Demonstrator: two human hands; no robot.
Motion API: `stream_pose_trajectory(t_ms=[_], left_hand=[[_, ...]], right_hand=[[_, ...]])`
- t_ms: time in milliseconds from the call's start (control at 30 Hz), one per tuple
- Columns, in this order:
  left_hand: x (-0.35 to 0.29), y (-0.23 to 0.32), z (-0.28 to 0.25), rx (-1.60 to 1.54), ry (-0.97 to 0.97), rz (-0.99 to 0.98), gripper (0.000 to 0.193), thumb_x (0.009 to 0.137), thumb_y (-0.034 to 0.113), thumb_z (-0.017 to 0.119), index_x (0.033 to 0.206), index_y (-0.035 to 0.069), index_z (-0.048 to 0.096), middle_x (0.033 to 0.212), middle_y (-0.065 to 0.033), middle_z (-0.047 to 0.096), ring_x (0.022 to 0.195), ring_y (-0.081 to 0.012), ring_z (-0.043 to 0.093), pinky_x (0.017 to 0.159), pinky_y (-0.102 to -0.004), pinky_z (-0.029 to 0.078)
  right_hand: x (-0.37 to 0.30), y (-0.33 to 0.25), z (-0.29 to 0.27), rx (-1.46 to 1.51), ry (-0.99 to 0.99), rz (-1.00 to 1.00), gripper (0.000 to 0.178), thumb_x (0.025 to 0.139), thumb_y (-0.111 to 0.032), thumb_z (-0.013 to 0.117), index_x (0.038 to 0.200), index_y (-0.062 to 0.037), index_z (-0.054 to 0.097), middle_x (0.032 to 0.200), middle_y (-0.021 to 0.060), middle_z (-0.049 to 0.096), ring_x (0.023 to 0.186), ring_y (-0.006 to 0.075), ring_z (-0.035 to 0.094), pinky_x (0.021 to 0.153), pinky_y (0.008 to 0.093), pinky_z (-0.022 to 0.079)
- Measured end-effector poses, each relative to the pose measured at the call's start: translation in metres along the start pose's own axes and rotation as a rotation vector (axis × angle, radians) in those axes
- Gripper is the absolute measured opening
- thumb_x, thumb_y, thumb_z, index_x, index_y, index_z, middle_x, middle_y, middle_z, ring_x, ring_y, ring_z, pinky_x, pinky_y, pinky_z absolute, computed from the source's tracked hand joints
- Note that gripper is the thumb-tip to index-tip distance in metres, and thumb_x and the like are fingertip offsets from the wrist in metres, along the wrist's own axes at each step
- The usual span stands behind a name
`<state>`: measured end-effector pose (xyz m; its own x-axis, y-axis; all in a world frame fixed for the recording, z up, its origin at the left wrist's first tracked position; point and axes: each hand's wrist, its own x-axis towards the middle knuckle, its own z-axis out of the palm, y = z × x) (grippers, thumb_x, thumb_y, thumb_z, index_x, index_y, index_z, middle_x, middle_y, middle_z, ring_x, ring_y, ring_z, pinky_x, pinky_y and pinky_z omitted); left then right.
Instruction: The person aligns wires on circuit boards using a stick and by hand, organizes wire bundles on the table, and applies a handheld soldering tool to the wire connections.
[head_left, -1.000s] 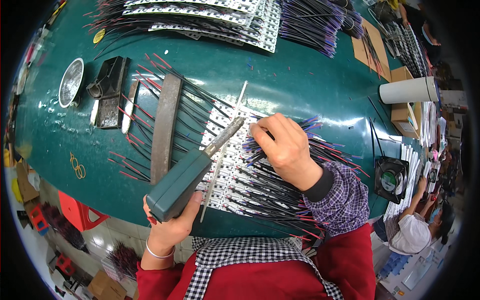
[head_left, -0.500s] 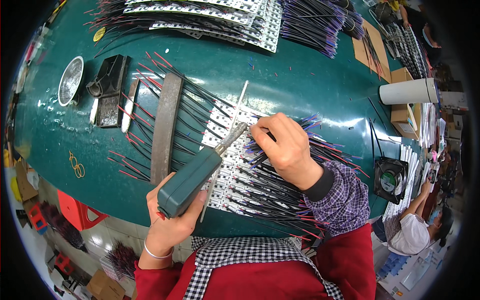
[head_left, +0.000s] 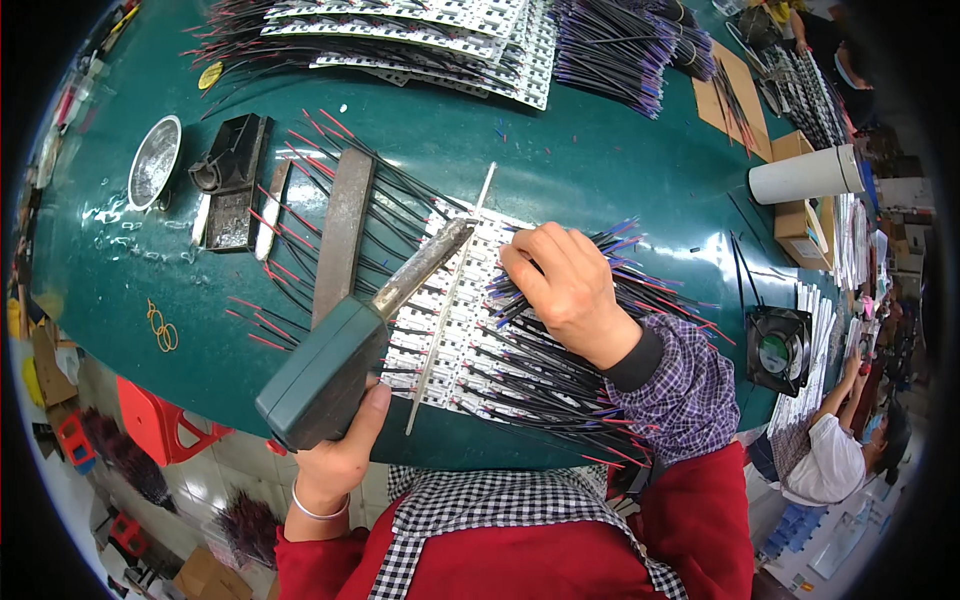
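My left hand (head_left: 345, 445) is wrapped round the green body of a soldering gun (head_left: 325, 375). Its long metal barrel slants up and right, with the tip over the upper part of a white panel of small circuit boards (head_left: 478, 335). My right hand (head_left: 572, 295) is closed at the panel's right side, thumb and fingers pinched on thin black wires (head_left: 508, 297); the fingertips are partly hidden. Rows of black wires with red and blue ends spread from both sides of the panel. A thin pale rod (head_left: 436, 330) lies lengthwise across it.
A curved metal bar (head_left: 343, 225) lies over the left wires. Further left are a black holder (head_left: 232, 190) and a metal bowl (head_left: 155, 165). Stacked wired panels (head_left: 520, 70) and wire bundles (head_left: 620, 55) fill the back. A small fan (head_left: 778, 350) stands right; another person (head_left: 825, 460) sits beyond.
The soldering gun has moved left and tilted, drawing its tip away from my right fingertips toward the panel's upper left. My right hand has barely moved.
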<state>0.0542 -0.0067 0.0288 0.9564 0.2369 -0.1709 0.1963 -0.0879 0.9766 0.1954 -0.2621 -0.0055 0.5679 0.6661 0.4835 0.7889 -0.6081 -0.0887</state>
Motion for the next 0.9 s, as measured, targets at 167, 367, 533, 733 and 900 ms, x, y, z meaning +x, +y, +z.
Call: stream_pose_trajectory(t_ms=[167,367,533,733,900], left_hand=[[0.001,-0.008,-0.002,0.034,0.026,0.134,0.044,0.081,-0.010,0.070,0.123,-0.007,0.060,0.100,-0.0140,0.068,0.057,-0.0092,0.054,0.048,-0.0220,0.041],[-0.001,-0.020,-0.008,0.054,-0.046,0.129,0.045,0.081,-0.008,0.071,0.125,-0.005,0.060,0.109,-0.0137,0.069,0.058,-0.0091,0.054,0.049,-0.0217,0.042],[-0.004,-0.016,-0.006,0.097,-0.018,0.166,0.046,0.082,-0.007,0.072,0.126,-0.004,0.060,0.110,-0.0131,0.070,0.063,-0.0099,0.057,0.054,-0.0222,0.045],[0.001,-0.014,-0.002,0.127,-0.113,0.157,0.047,0.081,-0.006,0.073,0.127,-0.004,0.061,0.114,-0.0125,0.070,0.096,-0.0178,0.067,0.086,-0.0293,0.052],[0.004,-0.009,0.005,0.138,-0.177,0.103,0.042,0.081,-0.005,0.074,0.122,-0.004,0.064,0.113,-0.0114,0.070,0.101,-0.0173,0.067,0.091,-0.0302,0.051]], right_hand=[[0.013,-0.005,-0.027,0.052,0.087,-0.014,0.032,0.074,-0.007,0.062,0.104,0.0023,0.067,0.087,0.0075,0.057,0.076,0.0210,0.058,0.064,0.0329,0.046],[0.007,-0.019,-0.020,-0.061,-0.010,0.130,0.048,0.075,-0.002,0.061,0.123,0.0041,0.063,0.089,0.0089,0.054,0.079,0.0220,0.056,0.064,0.0328,0.048],[-0.012,-0.018,-0.006,0.020,-0.074,0.137,0.041,0.074,-0.004,0.063,0.115,0.0039,0.064,0.087,0.0081,0.053,0.079,0.0220,0.056,0.062,0.0335,0.047],[-0.011,-0.018,-0.002,0.018,-0.009,0.110,0.031,0.072,-0.007,0.064,0.102,0.0009,0.067,0.080,0.0049,0.051,0.076,0.0201,0.056,0.060,0.0312,0.046],[-0.009,-0.016,-0.002,0.046,-0.015,0.093,0.025,0.072,-0.008,0.063,0.095,-0.0012,0.066,0.082,0.0051,0.052,0.076,0.0199,0.056,0.059,0.0312,0.046]])
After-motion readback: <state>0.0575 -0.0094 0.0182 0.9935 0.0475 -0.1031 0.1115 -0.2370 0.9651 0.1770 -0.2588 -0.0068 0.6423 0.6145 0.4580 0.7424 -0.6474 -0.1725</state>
